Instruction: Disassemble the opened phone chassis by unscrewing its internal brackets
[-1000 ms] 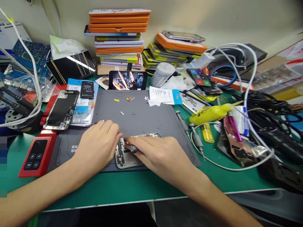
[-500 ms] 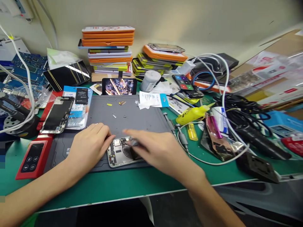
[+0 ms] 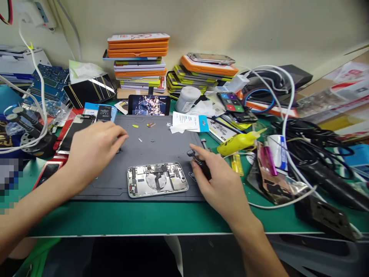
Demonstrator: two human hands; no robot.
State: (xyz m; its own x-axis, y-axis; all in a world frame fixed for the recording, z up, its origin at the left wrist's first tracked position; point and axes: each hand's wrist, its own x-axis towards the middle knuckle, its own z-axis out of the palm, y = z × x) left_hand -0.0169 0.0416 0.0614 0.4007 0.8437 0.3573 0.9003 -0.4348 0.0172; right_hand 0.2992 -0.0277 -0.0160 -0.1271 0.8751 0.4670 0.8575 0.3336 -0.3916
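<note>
An opened phone housing lies flat on the grey mat, its circuit parts and a round coil showing. Above the mat, left of the housing, is my left hand, fingers curled with thumb and forefinger together; whether anything is between them is hidden. Under those fingertips a small dark shape shows. My right hand is closed around a dark-handled screwdriver with a round end cap, right of the housing; its tip is hidden. A loose phone screen lies partly behind my left hand.
A lit phone stands at the mat's back edge. Small scraps lie on the mat. To the right are a yellow bottle, a white cable and black cords. Stacked orange cases stand against the wall.
My right hand has moved right, off the phone housing, with the screwdriver in it. My left hand has lifted up and left, away from the housing. The view has shifted slightly.
</note>
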